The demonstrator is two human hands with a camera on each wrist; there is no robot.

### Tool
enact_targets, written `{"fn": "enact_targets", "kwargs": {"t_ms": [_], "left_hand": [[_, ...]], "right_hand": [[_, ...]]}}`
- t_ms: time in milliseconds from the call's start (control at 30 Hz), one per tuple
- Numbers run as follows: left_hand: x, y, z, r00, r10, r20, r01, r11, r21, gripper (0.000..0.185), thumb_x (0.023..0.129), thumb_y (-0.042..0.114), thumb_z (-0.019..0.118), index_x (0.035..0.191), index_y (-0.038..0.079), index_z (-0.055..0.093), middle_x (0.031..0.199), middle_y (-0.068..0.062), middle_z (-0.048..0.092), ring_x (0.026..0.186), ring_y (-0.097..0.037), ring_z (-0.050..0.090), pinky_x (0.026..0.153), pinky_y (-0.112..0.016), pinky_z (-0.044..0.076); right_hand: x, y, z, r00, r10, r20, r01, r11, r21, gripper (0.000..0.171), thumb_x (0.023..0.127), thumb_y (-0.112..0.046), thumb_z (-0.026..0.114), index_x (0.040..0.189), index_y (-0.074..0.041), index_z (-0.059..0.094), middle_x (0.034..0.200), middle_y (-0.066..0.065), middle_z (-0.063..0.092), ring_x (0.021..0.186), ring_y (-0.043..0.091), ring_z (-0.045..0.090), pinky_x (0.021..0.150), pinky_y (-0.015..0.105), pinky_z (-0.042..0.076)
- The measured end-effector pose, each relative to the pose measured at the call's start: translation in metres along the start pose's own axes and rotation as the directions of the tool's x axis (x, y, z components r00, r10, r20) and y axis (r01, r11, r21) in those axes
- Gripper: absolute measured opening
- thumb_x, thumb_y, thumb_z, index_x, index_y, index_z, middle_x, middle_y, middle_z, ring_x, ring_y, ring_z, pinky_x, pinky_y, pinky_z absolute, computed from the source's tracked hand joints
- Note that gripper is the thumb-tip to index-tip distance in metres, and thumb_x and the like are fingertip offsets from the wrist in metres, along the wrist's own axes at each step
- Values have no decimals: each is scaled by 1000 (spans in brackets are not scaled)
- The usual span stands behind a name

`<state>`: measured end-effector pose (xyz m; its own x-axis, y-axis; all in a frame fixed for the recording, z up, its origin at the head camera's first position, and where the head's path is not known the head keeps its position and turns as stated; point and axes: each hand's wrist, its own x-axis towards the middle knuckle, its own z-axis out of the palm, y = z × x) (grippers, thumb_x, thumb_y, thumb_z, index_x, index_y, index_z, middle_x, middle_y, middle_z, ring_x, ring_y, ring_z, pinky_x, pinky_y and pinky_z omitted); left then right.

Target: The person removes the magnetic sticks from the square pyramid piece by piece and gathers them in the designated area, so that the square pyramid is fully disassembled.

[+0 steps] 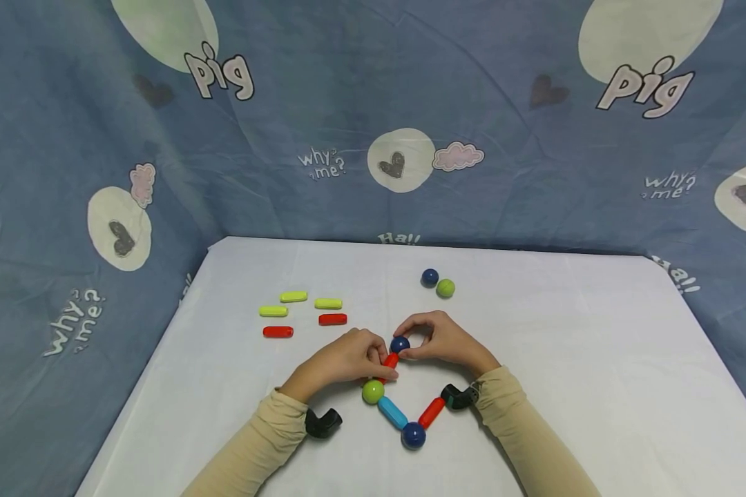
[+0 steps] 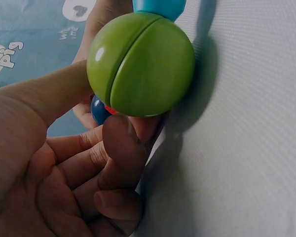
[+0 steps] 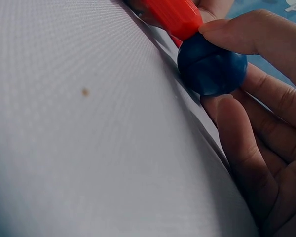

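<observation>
A chain of toy pieces lies on the white table (image 1: 534, 345): a dark blue ball (image 1: 400, 344), a red stick (image 1: 389, 361), a green ball (image 1: 373, 391), a light blue stick (image 1: 392, 412), another dark blue ball (image 1: 413, 435) and a second red stick (image 1: 432, 412). My left hand (image 1: 348, 359) pinches the upper red stick (image 3: 175, 17) beside the green ball (image 2: 140, 64). With thumb and fingers, my right hand (image 1: 441, 342) pinches the top blue ball (image 3: 212, 66) against the stick's end.
Three yellow-green sticks (image 1: 293, 297) and two red sticks (image 1: 332, 319) lie at the left of the table. A loose blue ball (image 1: 429, 277) and green ball (image 1: 445, 288) sit behind the hands. Blue patterned cloth (image 1: 373, 103) walls the table.
</observation>
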<state>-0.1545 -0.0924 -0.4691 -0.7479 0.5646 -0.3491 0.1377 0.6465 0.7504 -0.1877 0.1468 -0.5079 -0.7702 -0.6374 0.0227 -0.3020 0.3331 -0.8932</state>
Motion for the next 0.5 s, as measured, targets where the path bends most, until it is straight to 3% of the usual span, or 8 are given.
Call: {"fn": "enact_targets", "kwargs": {"t_ms": [500], "left_hand": [[1, -1, -1, 1000, 0, 2, 0, 1000, -5, 25, 87, 30, 84, 82, 12, 68, 58, 6, 60, 51, -8, 54, 52, -20, 42]], "right_hand": [[1, 4, 2, 999, 10, -35, -10, 1000, -15, 30, 84, -19, 86, 112, -12, 77, 106, 6, 78, 84, 16, 65, 68, 22, 56]]}}
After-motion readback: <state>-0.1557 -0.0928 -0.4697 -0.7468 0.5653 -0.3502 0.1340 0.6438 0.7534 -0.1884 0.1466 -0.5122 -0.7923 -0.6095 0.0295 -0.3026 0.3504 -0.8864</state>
